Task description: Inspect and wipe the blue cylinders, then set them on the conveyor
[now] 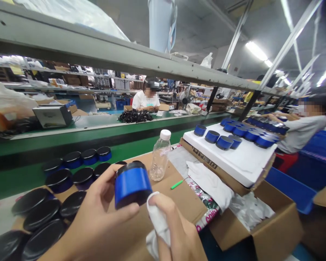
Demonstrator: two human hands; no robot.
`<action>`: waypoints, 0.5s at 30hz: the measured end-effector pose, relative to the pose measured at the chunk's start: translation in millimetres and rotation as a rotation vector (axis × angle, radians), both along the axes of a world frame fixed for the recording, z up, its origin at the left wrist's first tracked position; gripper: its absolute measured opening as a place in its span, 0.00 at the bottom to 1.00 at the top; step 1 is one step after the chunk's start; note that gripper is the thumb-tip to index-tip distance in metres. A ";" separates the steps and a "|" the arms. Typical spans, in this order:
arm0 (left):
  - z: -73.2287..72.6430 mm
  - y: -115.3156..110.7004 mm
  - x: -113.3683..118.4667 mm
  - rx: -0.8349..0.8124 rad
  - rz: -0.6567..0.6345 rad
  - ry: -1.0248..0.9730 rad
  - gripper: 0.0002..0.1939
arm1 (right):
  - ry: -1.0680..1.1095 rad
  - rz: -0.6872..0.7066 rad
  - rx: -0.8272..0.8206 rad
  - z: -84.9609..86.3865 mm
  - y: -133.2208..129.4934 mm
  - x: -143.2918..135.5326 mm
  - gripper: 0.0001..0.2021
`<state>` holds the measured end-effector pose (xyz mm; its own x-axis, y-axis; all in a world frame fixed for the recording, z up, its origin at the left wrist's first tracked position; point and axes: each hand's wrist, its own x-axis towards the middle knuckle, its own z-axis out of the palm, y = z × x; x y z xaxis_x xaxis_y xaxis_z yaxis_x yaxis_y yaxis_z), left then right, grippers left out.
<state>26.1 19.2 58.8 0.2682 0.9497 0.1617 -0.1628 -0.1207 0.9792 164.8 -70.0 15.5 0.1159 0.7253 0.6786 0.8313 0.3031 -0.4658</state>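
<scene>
My left hand (97,214) grips a short blue cylinder with black ends (132,184), thumb below and fingers behind, holding it tilted above the cardboard. In my right hand (179,228) a white cloth (159,217) is bunched around the fingers, close to the cylinder's lower right edge. Whether the cloth touches the cylinder I cannot tell. Several similar black-topped blue cylinders (59,179) stand in rows at the left. Past my hands stands a clear plastic bottle with a white cap (159,159). A thin tool with a green handle (177,184) lies on the cardboard (187,195).
More blue cylinders (225,142) stand on a white foam board (250,166) at the right. A white cloth (209,181) lies before it, above an open carton (274,232). A shelf beam (97,49) crosses overhead. Co-workers sit across (145,99) and at right (301,127).
</scene>
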 end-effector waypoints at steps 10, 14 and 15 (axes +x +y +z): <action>4.8 2.2 -5.6 -0.355 -0.236 -0.298 0.23 | -0.182 0.109 -0.170 -85.4 34.6 12.3 0.28; 6.2 7.3 -10.9 -0.473 -0.226 -0.439 0.32 | -0.162 0.132 -0.154 -101.0 42.7 6.9 0.24; 7.0 9.6 -12.4 -0.511 -0.220 -0.487 0.31 | -0.162 0.137 -0.146 -104.5 45.9 5.7 0.22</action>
<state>13.7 28.8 65.8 0.4717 0.8710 -0.1372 -0.5611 0.4166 0.7152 170.5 -24.1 -89.0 -0.0920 0.8185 0.5671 0.8543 0.3575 -0.3773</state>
